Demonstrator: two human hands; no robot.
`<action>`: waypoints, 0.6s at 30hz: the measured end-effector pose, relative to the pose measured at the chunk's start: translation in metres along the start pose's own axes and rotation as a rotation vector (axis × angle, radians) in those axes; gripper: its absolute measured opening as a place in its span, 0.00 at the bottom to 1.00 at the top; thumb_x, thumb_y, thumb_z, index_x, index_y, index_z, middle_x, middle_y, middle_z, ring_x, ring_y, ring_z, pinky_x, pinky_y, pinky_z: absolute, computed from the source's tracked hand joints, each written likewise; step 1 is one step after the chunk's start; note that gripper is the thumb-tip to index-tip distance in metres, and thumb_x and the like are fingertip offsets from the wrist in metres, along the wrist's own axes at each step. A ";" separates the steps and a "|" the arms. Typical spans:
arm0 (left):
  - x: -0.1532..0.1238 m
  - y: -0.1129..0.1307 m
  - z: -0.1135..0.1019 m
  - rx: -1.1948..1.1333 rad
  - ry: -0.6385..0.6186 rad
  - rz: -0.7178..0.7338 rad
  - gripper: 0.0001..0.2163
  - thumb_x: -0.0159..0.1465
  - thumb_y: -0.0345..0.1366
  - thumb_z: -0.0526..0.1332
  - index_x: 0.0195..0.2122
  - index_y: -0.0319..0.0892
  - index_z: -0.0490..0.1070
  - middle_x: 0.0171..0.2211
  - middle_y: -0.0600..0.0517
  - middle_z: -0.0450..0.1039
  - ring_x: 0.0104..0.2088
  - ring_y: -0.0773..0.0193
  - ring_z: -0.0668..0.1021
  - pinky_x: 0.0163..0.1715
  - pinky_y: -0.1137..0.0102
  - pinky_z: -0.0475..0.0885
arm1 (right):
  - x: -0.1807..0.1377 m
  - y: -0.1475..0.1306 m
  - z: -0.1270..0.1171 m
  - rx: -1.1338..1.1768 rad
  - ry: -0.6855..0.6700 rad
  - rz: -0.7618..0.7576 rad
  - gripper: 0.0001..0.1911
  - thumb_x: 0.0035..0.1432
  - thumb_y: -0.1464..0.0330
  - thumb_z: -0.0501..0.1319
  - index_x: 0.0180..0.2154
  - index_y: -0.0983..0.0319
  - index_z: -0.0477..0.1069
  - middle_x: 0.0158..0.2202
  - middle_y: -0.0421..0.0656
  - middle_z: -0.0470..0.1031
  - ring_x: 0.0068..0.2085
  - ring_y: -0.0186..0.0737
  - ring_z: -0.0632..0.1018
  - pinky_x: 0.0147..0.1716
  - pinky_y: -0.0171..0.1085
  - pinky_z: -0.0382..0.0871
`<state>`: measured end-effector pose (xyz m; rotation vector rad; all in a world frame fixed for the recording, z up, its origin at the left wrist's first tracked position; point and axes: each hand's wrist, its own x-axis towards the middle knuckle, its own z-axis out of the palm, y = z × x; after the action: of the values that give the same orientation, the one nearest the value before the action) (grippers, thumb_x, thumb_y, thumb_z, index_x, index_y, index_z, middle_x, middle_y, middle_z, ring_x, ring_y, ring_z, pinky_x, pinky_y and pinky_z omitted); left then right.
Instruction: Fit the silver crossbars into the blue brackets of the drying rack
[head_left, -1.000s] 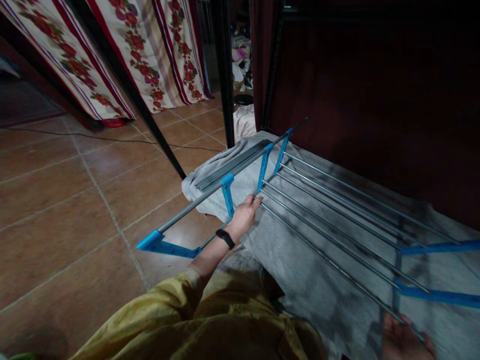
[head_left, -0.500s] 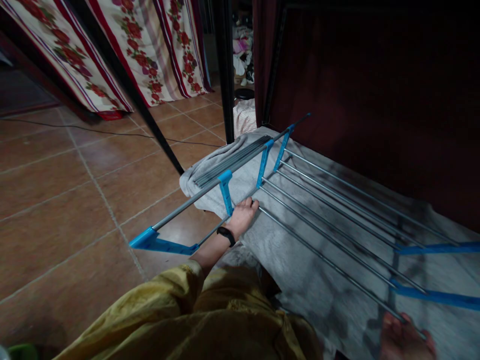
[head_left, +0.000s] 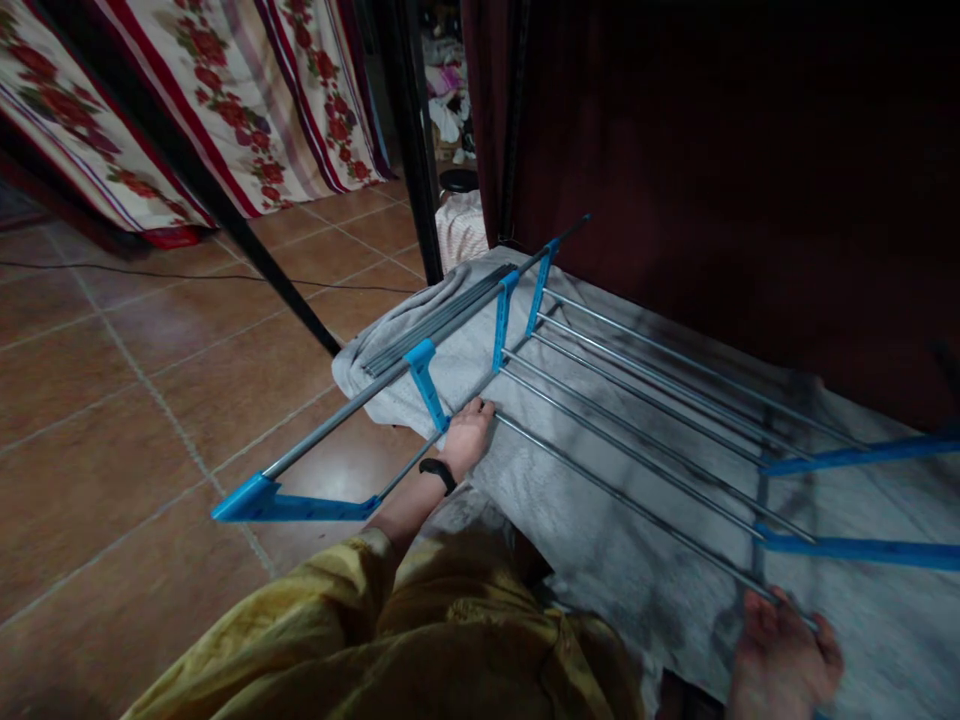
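A partly assembled rack of grey metal rods and blue plastic brackets [head_left: 504,318] lies across a grey blanket [head_left: 555,530]. My left hand [head_left: 468,436], with a black band at the wrist, closes around the left end of the nearest metal rod [head_left: 615,490], beside a blue bracket and the lower side rail. At that rod's other end, my right hand [head_left: 787,645] curls its fingers around it, palm turned up. The rod's left tip is hidden by my left fingers. More rods run parallel behind it, toward two long blue brackets [head_left: 862,550] on the right.
A bundle of loose grey rods [head_left: 442,318] rests on the blanket behind the upper side rail. Black poles [head_left: 409,150] rise at the bed's far corner. Beyond lie a tiled floor [head_left: 142,400], a thin cable and a floral curtain [head_left: 225,90]. A dark panel stands behind.
My right hand has come further into view, still around the rod's end. The rack's right side has risen slightly, and the whole view has shifted to the right. My left hand keeps its hold.
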<state>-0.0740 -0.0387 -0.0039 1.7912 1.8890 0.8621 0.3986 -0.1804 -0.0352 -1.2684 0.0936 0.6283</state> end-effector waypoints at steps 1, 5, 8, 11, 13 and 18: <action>0.002 -0.002 0.002 -0.074 0.030 -0.019 0.18 0.60 0.20 0.55 0.48 0.42 0.74 0.45 0.44 0.72 0.45 0.56 0.76 0.52 0.61 0.71 | -0.001 0.003 0.001 -0.035 -0.034 -0.093 0.30 0.25 0.70 0.66 0.37 0.42 0.72 0.42 0.40 0.77 0.27 0.40 0.75 0.15 0.43 0.71; 0.018 -0.008 0.010 -0.413 0.163 -0.153 0.18 0.56 0.23 0.58 0.47 0.40 0.74 0.37 0.47 0.73 0.38 0.58 0.78 0.46 0.61 0.74 | 0.006 0.017 0.005 -0.084 -0.076 -0.244 0.29 0.28 0.70 0.69 0.39 0.50 0.69 0.31 0.36 0.76 0.28 0.35 0.75 0.25 0.38 0.79; 0.026 -0.006 0.012 -0.678 0.236 -0.287 0.15 0.55 0.26 0.59 0.44 0.39 0.72 0.31 0.51 0.73 0.32 0.61 0.79 0.38 0.63 0.76 | 0.012 0.028 0.004 -0.063 -0.082 -0.264 0.28 0.32 0.67 0.69 0.40 0.53 0.66 0.30 0.34 0.75 0.28 0.33 0.76 0.29 0.36 0.80; 0.028 0.002 0.008 -0.897 0.284 -0.381 0.13 0.55 0.28 0.61 0.42 0.41 0.69 0.31 0.51 0.75 0.34 0.61 0.81 0.36 0.66 0.77 | 0.007 0.037 0.004 -0.084 -0.093 -0.270 0.28 0.36 0.65 0.71 0.42 0.54 0.64 0.30 0.32 0.74 0.28 0.32 0.77 0.30 0.36 0.79; 0.027 0.006 0.003 -0.995 0.301 -0.427 0.13 0.55 0.27 0.62 0.41 0.42 0.67 0.31 0.52 0.76 0.34 0.63 0.81 0.35 0.69 0.76 | -0.002 0.043 0.005 -0.100 -0.094 -0.274 0.29 0.38 0.64 0.72 0.44 0.55 0.64 0.31 0.31 0.73 0.29 0.32 0.77 0.33 0.36 0.79; 0.030 0.007 -0.003 -1.248 0.349 -0.622 0.14 0.52 0.20 0.64 0.38 0.40 0.70 0.29 0.54 0.77 0.31 0.66 0.80 0.31 0.74 0.75 | -0.026 0.050 0.016 -0.089 -0.044 -0.255 0.30 0.42 0.59 0.72 0.46 0.54 0.64 0.28 0.27 0.68 0.26 0.30 0.75 0.34 0.34 0.77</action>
<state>-0.0736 -0.0092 0.0066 0.3076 1.3237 1.6080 0.3483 -0.1678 -0.0627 -1.3262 -0.1322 0.4435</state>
